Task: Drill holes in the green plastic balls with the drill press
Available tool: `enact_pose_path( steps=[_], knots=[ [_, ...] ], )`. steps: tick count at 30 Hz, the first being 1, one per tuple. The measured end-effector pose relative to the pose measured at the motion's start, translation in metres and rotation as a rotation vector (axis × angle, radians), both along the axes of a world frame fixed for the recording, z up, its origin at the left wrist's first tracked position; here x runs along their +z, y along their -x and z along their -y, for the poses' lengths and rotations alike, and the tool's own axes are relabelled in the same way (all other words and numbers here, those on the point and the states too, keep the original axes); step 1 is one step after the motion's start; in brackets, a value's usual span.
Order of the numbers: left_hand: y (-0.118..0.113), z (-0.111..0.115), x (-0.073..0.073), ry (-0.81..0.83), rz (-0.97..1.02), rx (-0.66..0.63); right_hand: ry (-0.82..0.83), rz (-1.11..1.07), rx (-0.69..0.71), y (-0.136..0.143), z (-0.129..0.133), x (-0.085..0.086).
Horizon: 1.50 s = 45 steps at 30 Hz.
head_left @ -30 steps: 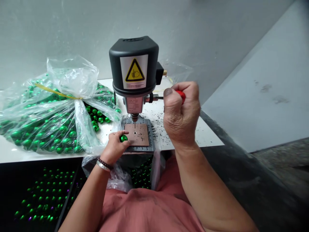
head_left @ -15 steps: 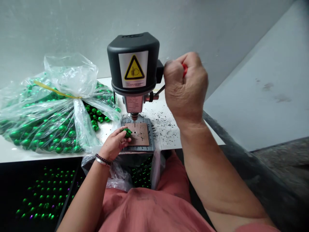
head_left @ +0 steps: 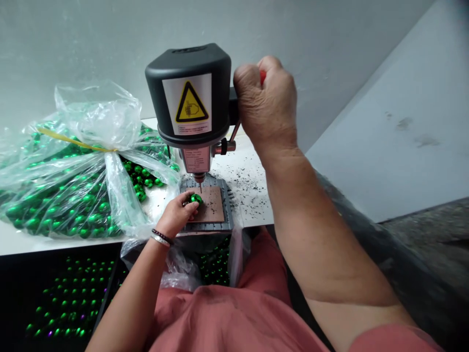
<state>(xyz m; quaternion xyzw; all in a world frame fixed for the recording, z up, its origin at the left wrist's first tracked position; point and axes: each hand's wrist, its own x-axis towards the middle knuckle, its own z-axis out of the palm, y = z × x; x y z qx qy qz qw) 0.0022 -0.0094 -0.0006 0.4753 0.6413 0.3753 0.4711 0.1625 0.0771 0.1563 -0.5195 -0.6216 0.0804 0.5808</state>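
A shiny green ball (head_left: 196, 199) is between the thumb and fingers of my left hand (head_left: 178, 211), over the brown board (head_left: 214, 208) on the drill press base. The thin drill bit (head_left: 201, 187) points down just above the ball; whether they touch cannot be made out. My right hand (head_left: 269, 105) is closed around the red-tipped lever (head_left: 263, 77) at the right of the black drill head (head_left: 188, 93). Its other end runs to the metal shaft by the drill body.
A clear plastic bag (head_left: 73, 195) of green balls, tied with a yellow strip, lies left on the white table (head_left: 252, 171). Dark shavings are scattered right of the base. Below the table edge are a dark tray (head_left: 18, 293) with green balls and an open plastic bag (head_left: 240, 254).
My left hand has moved the green ball in under the drill bit, covering the hole in the board. My right hand still grips the lever. The whole view has shifted slightly.
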Motion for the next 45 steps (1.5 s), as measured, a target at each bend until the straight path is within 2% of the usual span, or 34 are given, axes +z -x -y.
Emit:
enact_pose_path(
  steps=[5, 11, 16, 23, 26, 28, 30, 34, 39, 45],
  knots=[
    [-0.003, -0.005, 0.000, -0.006, -0.196, -0.040, 0.001, -0.006, 0.013, -0.001, 0.000, -0.001],
    [-0.003, -0.014, -0.002, -0.153, -0.529, -0.137, -0.017, -0.004, 0.032, -0.001, 0.000, -0.001],
    [-0.005, -0.022, -0.003, -0.185, -0.560, -0.211, -0.019, -0.021, 0.038, -0.002, 0.000, -0.001],
    [-0.006, -0.022, -0.006, -0.186, -0.599, -0.233, -0.070, -0.046, 0.094, -0.004, 0.006, -0.003],
    [-0.006, -0.021, -0.007, -0.219, -0.648, -0.226, -0.169, -0.056, 0.168, -0.008, 0.022, -0.012],
    [-0.005, -0.021, -0.009, -0.230, -0.663, -0.227, -0.230, -0.027, 0.164, -0.010, 0.037, -0.021],
    [-0.005, -0.021, -0.010, -0.227, -0.669, -0.240, -0.301, 0.028, 0.095, -0.012, 0.052, -0.033],
    [-0.004, -0.021, -0.011, -0.252, -0.669, -0.251, -0.327, 0.067, -0.010, -0.011, 0.071, -0.057],
    [-0.004, -0.020, -0.011, -0.267, -0.655, -0.267, -0.367, 0.111, -0.043, -0.009, 0.076, -0.077],
    [-0.005, -0.020, -0.011, -0.267, -0.653, -0.241, -0.403, 0.107, -0.069, -0.008, 0.076, -0.090]
  ],
)
